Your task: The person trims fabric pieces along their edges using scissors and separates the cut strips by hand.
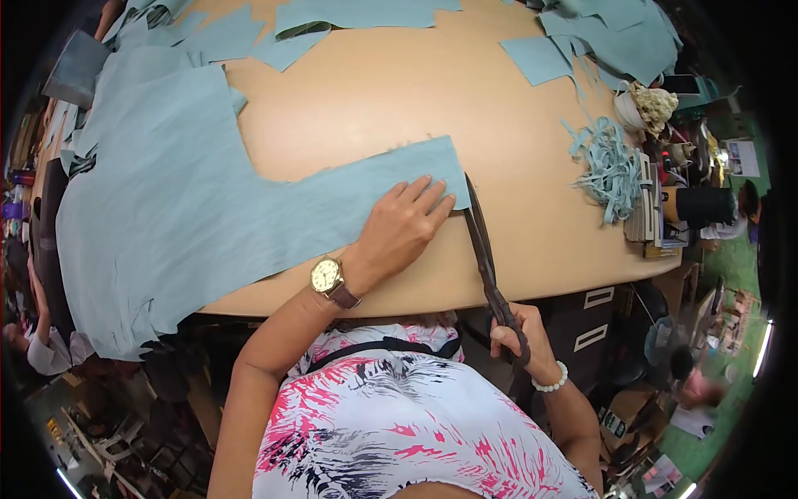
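Observation:
A large piece of light blue fabric (166,191) spreads across the left of the table, and a long strip of it reaches toward the middle. Flat on that strip, near its squared end, lies my left hand (407,220), fingers stretched out. My right hand (524,337) grips the handles of long dark scissors (485,258) at the table's front edge. The blades point away from me, their tips beside the strip's right end. Whether the blades touch the cloth I cannot tell.
Blue fabric pieces (357,12) lie along the far edge, with more cut pieces (615,33) at the far right. A tangle of thin blue strips (611,166) sits near a stack of books (644,208) and a black thread cone (702,204). Other people are visible beyond the table.

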The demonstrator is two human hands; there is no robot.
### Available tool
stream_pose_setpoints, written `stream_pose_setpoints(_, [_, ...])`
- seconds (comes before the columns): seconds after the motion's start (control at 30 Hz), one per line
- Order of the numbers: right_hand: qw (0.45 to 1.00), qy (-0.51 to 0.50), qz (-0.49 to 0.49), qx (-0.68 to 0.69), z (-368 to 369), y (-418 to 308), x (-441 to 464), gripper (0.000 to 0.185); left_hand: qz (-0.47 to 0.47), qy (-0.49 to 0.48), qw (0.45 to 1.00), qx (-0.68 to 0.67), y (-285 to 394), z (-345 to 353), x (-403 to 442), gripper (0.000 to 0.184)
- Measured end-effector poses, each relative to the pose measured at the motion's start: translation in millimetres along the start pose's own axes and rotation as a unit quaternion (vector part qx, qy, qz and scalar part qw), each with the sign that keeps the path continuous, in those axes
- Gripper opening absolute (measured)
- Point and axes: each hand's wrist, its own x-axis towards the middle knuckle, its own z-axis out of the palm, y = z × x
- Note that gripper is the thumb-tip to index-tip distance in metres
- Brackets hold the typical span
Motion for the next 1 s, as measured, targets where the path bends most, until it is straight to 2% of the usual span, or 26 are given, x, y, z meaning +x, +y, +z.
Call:
stream_pose_setpoints(0.37, [0.999,0.011,-0.018,0.028,1,6,6,0.028,-0.006,-0.002,1.0,-0.011,1,-2,-1,0.028])
stream_pose_setpoints(0.73, [0.999,0.024,0.026,0.026,8,3,-2,0.023,0.002,-0.001,1.0,0.001,-1,1,-2,0.028])
stream_pose_setpoints(0.83, [0.997,0.033,0.064,-0.001,11,2,-3,0.023,-0.001,-0.011,1.0,0.005,1,0,-2,0.027])
stream_pose_setpoints(1.0, [0.998,-0.002,0.011,0.068,6,11,-3,0.024,0.005,-0.005,1.0,-0.019,2,5,2,0.028])
